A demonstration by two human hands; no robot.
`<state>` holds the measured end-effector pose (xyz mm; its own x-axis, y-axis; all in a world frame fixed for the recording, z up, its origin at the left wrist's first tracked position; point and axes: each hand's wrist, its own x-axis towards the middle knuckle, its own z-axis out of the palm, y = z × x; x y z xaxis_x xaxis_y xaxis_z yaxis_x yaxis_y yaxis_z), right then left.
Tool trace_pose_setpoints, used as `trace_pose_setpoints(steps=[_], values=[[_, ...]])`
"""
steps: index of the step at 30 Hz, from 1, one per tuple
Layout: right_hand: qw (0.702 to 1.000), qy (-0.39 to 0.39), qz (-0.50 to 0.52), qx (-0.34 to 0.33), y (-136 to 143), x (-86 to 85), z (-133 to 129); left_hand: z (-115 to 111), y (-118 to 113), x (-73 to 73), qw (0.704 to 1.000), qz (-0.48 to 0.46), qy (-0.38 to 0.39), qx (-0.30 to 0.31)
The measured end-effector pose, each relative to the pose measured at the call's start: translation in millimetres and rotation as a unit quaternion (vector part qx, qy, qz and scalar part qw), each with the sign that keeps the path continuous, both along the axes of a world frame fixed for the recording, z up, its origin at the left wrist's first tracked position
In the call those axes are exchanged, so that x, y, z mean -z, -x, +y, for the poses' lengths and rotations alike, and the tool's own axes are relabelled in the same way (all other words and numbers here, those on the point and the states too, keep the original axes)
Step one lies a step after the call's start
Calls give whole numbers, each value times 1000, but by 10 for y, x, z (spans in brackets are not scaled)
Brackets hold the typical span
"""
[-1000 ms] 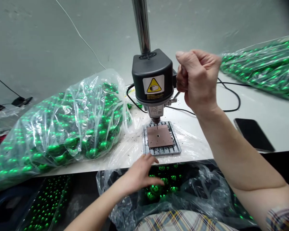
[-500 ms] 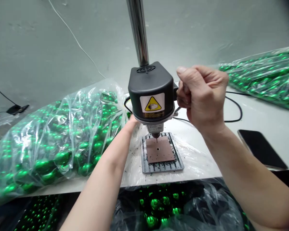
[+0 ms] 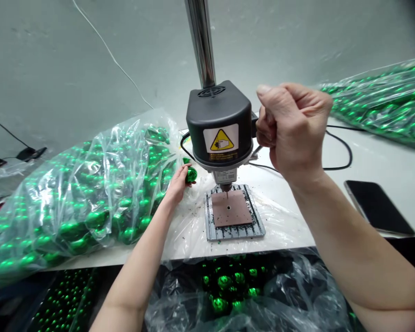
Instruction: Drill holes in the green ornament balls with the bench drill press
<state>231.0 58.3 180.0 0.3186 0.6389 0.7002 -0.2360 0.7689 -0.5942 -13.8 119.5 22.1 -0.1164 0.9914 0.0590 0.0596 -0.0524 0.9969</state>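
Note:
My left hand (image 3: 178, 182) has its fingers closed round a shiny green ball ornament (image 3: 191, 174), beside the mouth of a clear plastic bag. My right hand (image 3: 293, 124) makes a fist at the right side of a small drill press (image 3: 219, 124); its fingers wrap round the lever, most of which they hide. The thin bit points down above a brown square board (image 3: 232, 208) with a dark hole in it. That board lies on a slotted grey base plate (image 3: 235, 234) scattered with dark shavings.
A big bag of green balls (image 3: 90, 193) fills the left of the white table; another bag (image 3: 383, 101) lies at the back right. A phone (image 3: 380, 207) rests near the right front edge. Below the edge, more green balls (image 3: 224, 281) sit in clear plastic. A black cable (image 3: 347, 157) loops behind.
My left hand has come back toward me and left from behind the drill head, and the green ball in it now shows. My right hand stays on the lever. The view has shifted slightly.

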Motion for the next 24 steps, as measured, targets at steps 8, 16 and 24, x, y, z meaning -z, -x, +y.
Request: trace_pose_setpoints(steps=[8,16,24], values=[[1000,-4,-24,6,-32,22,70,-1095,-48,-174,951,-249,156,96],[1000,-4,-7,-11,-37,-7,35,-1273,-480,77,952,-253,148,94],[997,60,-31,24,-11,-79,21,-1162,-738,375,999,-24,25,11]])
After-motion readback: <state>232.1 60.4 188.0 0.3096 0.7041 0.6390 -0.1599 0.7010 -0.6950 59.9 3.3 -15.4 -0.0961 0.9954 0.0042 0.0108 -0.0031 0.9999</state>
